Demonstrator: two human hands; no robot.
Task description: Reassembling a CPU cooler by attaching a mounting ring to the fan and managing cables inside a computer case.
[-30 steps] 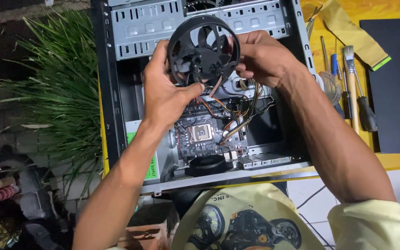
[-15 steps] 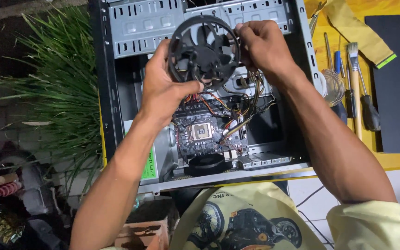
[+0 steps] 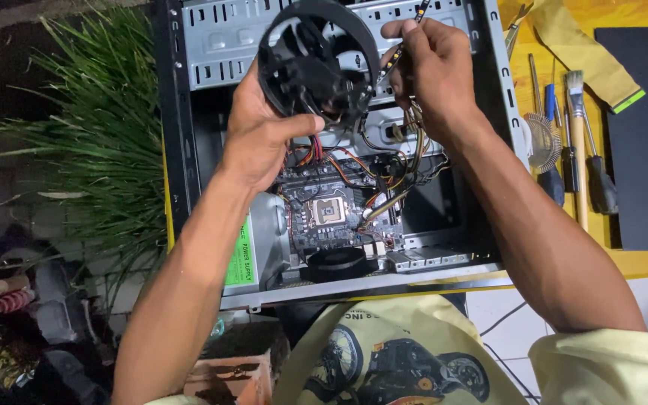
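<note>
Head view: left hand point(image 3: 264, 142) clamped on black fan point(image 3: 315, 64) at 12 o'clock over open computer case point(image 3: 189, 150); right hand point(image 3: 433, 71) pinches its cable point(image 3: 399, 49). Best keep cable slack, clear of the motherboard point(image 3: 331, 210).

Both forearms are bare from wrist to elbow, and the left hand point(image 3: 260, 139) and right hand point(image 3: 433, 67) wear no gloves, rings or watch. A pale yellow cotton sleeve point(image 3: 601, 367) covers the right upper arm. The pale yellow shirt front point(image 3: 391, 352) carries a dark printed motorcycle picture.
</note>
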